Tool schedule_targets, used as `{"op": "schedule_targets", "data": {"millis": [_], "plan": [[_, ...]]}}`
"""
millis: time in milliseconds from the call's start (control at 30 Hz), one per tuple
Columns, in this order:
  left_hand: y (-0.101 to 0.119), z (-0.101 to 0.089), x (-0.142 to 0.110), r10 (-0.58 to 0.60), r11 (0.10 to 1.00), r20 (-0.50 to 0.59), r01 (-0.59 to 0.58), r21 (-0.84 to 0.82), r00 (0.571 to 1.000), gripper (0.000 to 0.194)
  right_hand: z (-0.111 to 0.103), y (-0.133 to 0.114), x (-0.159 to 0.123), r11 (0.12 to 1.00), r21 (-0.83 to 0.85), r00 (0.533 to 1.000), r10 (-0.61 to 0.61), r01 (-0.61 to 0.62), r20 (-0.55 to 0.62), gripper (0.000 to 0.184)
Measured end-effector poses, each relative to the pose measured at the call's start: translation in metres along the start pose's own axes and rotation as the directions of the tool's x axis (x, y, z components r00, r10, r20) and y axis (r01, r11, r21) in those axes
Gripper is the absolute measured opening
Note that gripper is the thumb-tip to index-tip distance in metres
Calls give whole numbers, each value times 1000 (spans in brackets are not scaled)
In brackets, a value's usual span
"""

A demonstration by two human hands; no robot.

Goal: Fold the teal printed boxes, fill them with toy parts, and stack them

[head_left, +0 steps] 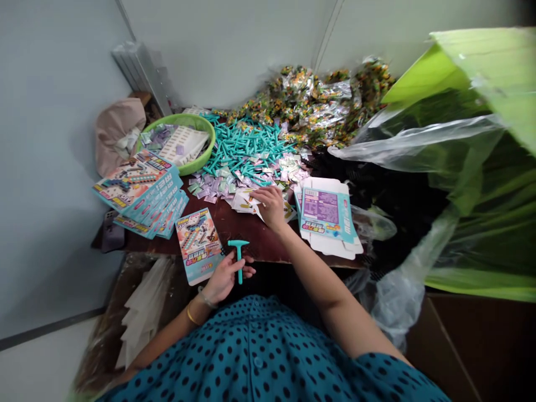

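Between the thumb and fingers of my left hand (224,276) is a small teal toy hammer (239,252), its head pointing away from me. My left hand is just off the table's front edge, beside a flat printed box (199,240). Farther in, my right hand (270,205) bends over a spread of white printed cards (243,202), its fingers closed on a card at the top. Part of the cards is hidden under that hand. Behind them lie many small lilac and green packets (221,184) and a heap of teal sticks (247,142).
Fanned flat boxes (146,190) lie at left, near a phone (113,231). A green basket (211,148) holds sheets and packets. Unfolded box cards (326,215) lie at right. Bagged colourful pieces (318,100) pile at the back. A plastic-lined green container (494,84) stands far right.
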State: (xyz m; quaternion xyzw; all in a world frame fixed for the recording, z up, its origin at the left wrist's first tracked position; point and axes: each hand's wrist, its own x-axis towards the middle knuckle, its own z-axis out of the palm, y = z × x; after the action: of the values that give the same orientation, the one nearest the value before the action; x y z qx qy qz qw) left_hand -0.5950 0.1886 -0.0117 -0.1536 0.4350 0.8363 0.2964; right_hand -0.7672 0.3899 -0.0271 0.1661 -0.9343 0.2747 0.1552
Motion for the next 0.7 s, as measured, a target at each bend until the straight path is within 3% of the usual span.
{"op": "schedule_targets", "data": {"millis": [33,167,233,367,533,633,700], "plan": [[2,0,-2,-6,1000,2,6,2,1000,37,-2,-2,-19,999,26,999,-24,25,-43,41],[8,0,-4,-9,1000,-7,9,5,1000,34,2,-8,-97,994,53,996,-92,92,11,42],[10,0,-1,-4,1000,-13,4,9,1000,36,6,-8,-122,996,46,997,-71,71,13,45],[13,4,5,26,999,-22,-26,24,999,39,12,-5,-136,1000,1,999,4,-4,45,49],[9,4,13,118,993,-81,-117,14,990,38,8,-15,-141,998,59,992,13,-20,129,38],[1,7,21,174,983,-122,-179,-28,977,38,-2,-40,-154,944,287,984,139,-164,108,33],[-7,13,26,231,971,-134,-236,-28,964,35,-9,-60,-164,802,517,954,234,-299,188,33]]}}
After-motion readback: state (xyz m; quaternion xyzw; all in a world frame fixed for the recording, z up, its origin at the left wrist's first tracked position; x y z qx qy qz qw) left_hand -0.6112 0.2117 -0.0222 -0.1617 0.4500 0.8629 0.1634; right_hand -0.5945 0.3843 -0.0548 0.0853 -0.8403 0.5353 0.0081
